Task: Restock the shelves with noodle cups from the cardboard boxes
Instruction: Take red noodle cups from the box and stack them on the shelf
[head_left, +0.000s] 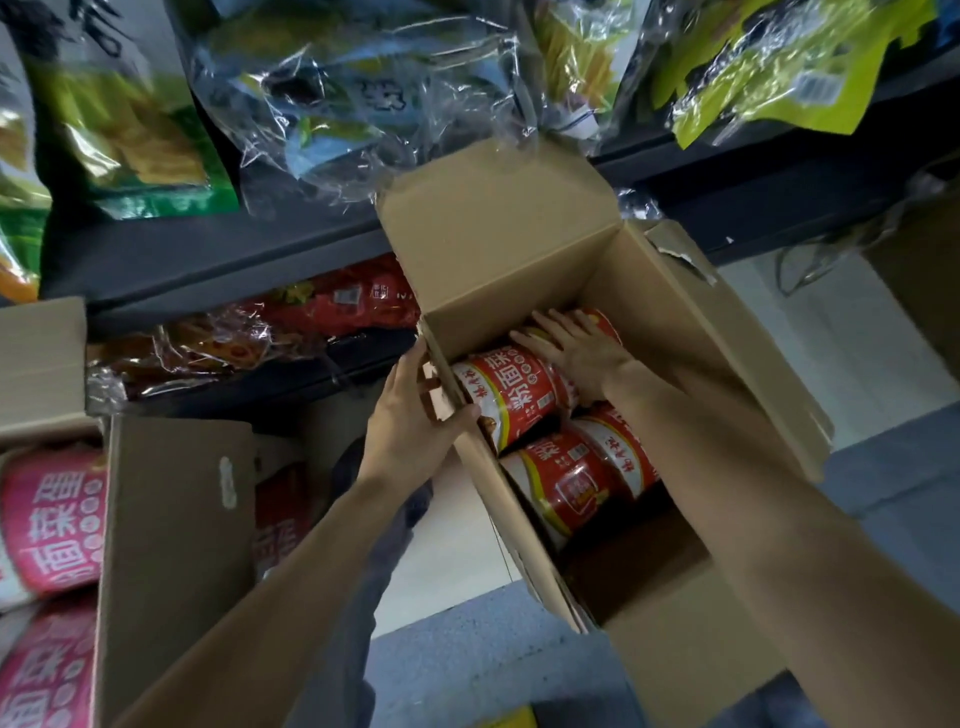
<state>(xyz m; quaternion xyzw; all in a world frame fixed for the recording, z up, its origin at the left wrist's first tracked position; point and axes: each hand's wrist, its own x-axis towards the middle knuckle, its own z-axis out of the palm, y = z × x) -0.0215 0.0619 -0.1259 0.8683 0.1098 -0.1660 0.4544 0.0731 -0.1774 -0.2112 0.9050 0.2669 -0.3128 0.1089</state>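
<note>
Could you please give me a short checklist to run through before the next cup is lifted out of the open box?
1. Left hand grips the cardboard box wall: ok.
2. Right hand rests on a red noodle cup: ok.
3. Fingers curled round that cup: not ok, they lie flat.
4. Flaps clear of the opening: ok.
5. Free shelf space for the cup: cannot tell.

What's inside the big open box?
Red noodle cups lie inside the cardboard box. The right hand rests on them. Anything beneath the cups is hidden.
</note>
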